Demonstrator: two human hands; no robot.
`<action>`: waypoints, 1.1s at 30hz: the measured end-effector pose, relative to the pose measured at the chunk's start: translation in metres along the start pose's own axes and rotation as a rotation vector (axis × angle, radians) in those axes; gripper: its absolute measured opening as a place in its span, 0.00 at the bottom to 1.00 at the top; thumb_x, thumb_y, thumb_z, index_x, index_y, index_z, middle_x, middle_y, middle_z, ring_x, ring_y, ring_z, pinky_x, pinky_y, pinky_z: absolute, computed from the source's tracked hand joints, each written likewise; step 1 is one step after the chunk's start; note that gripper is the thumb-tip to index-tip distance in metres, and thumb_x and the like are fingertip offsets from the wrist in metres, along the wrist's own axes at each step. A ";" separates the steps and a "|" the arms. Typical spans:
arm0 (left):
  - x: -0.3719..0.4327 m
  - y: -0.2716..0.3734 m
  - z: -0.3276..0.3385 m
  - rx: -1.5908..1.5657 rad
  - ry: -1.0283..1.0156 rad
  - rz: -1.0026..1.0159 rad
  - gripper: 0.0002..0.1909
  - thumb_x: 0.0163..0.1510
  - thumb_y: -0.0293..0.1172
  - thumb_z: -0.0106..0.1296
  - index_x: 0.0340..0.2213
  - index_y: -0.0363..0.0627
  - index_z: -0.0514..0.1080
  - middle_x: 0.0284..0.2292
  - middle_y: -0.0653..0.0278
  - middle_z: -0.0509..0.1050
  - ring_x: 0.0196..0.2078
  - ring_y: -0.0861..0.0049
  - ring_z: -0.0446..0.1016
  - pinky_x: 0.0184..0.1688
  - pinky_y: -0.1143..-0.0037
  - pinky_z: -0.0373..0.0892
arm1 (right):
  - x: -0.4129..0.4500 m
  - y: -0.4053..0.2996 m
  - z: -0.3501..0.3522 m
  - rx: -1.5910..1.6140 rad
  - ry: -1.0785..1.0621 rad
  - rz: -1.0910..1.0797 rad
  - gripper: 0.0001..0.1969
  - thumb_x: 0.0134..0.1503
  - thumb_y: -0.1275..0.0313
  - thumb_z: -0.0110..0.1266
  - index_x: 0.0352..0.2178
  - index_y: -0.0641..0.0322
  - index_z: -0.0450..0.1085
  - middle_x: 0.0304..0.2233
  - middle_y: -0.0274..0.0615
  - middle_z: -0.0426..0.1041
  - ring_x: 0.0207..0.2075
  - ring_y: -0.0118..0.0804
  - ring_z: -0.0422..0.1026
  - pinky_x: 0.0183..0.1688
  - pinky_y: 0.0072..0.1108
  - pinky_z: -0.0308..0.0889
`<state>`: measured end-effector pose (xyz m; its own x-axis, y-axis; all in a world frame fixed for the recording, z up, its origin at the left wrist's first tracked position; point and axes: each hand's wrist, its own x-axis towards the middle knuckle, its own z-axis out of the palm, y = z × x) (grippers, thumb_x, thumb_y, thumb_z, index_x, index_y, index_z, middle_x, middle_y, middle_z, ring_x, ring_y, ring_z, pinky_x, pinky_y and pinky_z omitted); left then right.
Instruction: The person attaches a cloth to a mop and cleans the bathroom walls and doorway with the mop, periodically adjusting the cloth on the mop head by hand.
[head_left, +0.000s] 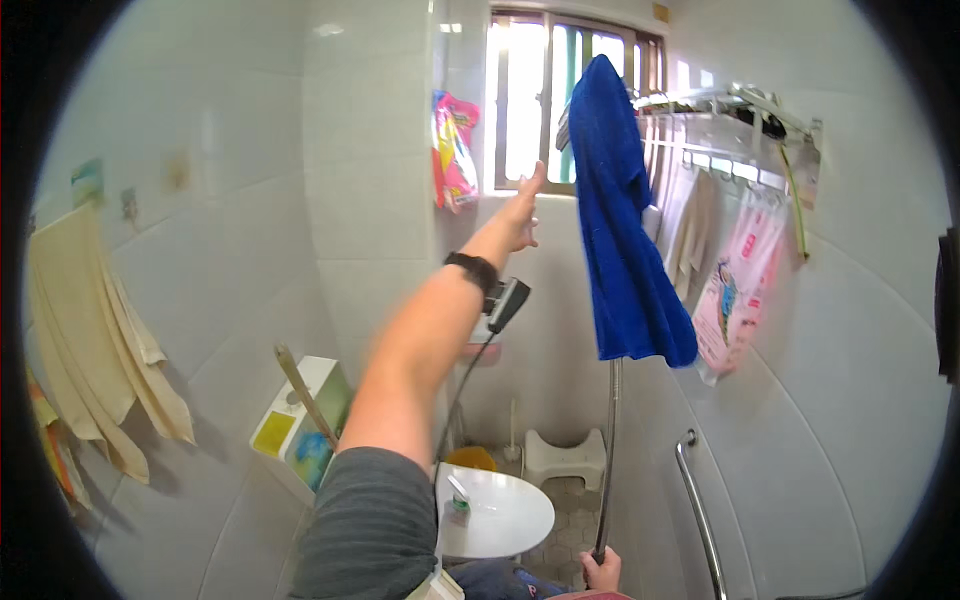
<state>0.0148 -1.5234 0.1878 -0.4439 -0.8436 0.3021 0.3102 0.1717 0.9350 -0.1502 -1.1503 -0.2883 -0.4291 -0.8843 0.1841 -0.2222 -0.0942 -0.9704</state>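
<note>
My left hand (525, 214), a black band on its wrist, reaches up in front of the window (525, 97). Its fingers are apart and nothing is in it. Low in the view, my right hand (602, 570) grips the lower part of a long pole (613, 450). A dark blue cloth (622, 225) hangs over the pole's upper end and hides it. The cloth is to the right of my left hand, apart from it.
A metal wall rack (712, 127) holds hanging cloths and a pink printed bag (739, 292). A grab rail (701, 517) is at right. Below are a white toilet lid (517, 521) bearing a small container, and a white stool (566, 457). Beige towels (90, 337) hang left.
</note>
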 end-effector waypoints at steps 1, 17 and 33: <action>0.016 -0.018 0.005 -0.157 -0.045 -0.005 0.60 0.35 0.75 0.42 0.58 0.54 0.28 0.58 0.46 0.33 0.60 0.50 0.34 0.55 0.48 0.37 | -0.014 0.001 -0.011 -0.131 -0.045 -0.088 0.07 0.52 0.70 0.50 0.27 0.62 0.63 0.19 0.33 0.62 0.21 0.24 0.58 0.24 0.20 0.59; -0.136 -0.269 0.129 0.169 -0.438 -0.443 0.28 0.56 0.53 0.36 0.42 0.38 0.65 0.34 0.62 0.74 0.33 0.77 0.74 0.33 0.74 0.73 | -0.046 0.054 -0.115 -0.131 0.095 0.332 0.15 0.46 0.65 0.58 0.18 0.66 0.63 0.13 0.32 0.56 0.18 0.22 0.54 0.20 0.20 0.53; -0.027 -0.151 0.007 1.230 -0.107 -0.159 0.18 0.40 0.37 0.59 0.32 0.38 0.74 0.25 0.58 0.74 0.27 0.71 0.73 0.33 0.74 0.69 | -0.168 0.029 -0.131 0.042 -0.212 0.667 0.13 0.46 0.65 0.57 0.16 0.62 0.64 0.11 0.26 0.60 0.14 0.20 0.57 0.16 0.17 0.52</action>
<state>-0.0259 -1.5226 0.0395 -0.4883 -0.8631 0.1290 -0.7208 0.4822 0.4979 -0.1991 -0.9444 -0.3270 -0.2812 -0.8290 -0.4835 0.0649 0.4863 -0.8714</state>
